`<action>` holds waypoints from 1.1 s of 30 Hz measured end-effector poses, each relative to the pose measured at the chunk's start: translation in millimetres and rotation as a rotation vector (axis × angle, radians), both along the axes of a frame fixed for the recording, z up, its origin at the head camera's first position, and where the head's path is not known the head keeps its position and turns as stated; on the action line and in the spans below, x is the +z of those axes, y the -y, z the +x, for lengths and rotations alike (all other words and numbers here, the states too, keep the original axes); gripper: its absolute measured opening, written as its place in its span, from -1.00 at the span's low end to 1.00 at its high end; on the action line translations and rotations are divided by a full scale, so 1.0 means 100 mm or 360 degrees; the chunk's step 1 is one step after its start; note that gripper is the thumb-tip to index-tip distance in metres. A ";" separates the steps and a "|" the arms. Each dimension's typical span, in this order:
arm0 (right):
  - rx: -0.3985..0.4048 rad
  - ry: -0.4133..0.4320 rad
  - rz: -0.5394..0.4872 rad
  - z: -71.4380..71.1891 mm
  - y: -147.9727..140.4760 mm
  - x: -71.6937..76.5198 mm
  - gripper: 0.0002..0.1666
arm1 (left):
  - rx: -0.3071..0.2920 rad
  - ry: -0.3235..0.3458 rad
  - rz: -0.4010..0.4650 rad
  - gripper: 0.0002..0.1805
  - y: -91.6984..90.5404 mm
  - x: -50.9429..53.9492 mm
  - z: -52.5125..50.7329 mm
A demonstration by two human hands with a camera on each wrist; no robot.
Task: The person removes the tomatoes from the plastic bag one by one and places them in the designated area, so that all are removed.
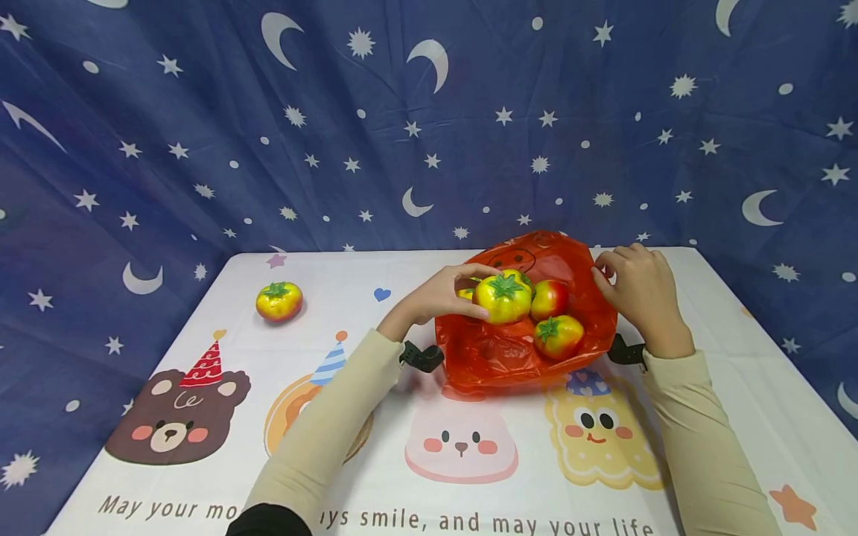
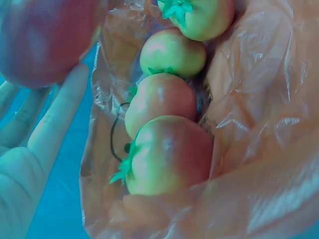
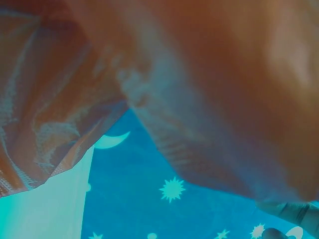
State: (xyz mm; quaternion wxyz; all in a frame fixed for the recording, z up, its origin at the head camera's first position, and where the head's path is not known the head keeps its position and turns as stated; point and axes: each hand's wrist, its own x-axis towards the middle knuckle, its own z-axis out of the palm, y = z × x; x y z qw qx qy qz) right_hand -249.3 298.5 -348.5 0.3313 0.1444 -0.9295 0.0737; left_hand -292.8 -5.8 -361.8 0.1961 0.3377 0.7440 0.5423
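Red bag (image 1: 496, 365): mouth spread wide, thin plastic on the far right part of the desk (image 1: 362, 298), and what a cluster inside, bagged fruit (image 1: 559, 337) wearing green crowns, four in a row in the left wrist view!
Held fruit (image 1: 503, 298): here it is, yellow on the upper side, poised over the left part of the bag's opening.
Left hand (image 1: 445, 292): grasping that fruit from the left, fingers above, thumb below.
Right hand (image 1: 640, 290): pinching the bag's far right rim.
Rim work: the film is slack, so a firm outward pull on that edge should stop it folding in.
Fruit work: round and glossy, it could roll; best steadied by fingers and thumb together, and eased, never dropped, onto its neighbours.
Bag space: the near left looks roomiest, bare film showing there.
Loose fruit (image 1: 278, 301): alone on the far left, well apart from the bag.
Desk cover: white, with a brown bear (image 1: 177, 420), a pink character (image 1: 461, 458) and lettering along the near side.
Curtain (image 1: 302, 89): deep blue, moons and stars, rising behind the desk and round both sides.
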 end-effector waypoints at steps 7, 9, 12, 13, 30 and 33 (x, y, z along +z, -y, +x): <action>-0.0002 -0.0002 -0.0001 -0.01 0.00 0.00 -0.90 | 0.0115 -0.0052 0.0074 -0.33 0.14 0.09 0.02; -0.0003 -0.0004 -0.0001 -0.01 0.00 0.00 -0.90 | 0.0144 -0.0061 0.0063 -0.32 0.18 0.11 0.02; -0.0004 -0.0002 -0.0002 0.00 0.00 0.00 -0.89 | 0.0172 -0.0054 0.0055 -0.30 0.25 0.15 0.01; -0.0004 -0.0002 -0.0002 0.00 0.00 0.00 -0.89 | 0.0180 -0.0047 0.0054 -0.31 0.27 0.16 0.01; -0.0017 0.0022 -0.0018 0.00 0.00 -0.01 -0.89 | 0.0275 -0.0049 0.0119 -0.33 0.65 0.37 0.06; -0.0018 0.0025 -0.0017 0.01 0.00 -0.01 -0.89 | 0.0291 -0.0057 0.0120 -0.33 0.72 0.38 0.06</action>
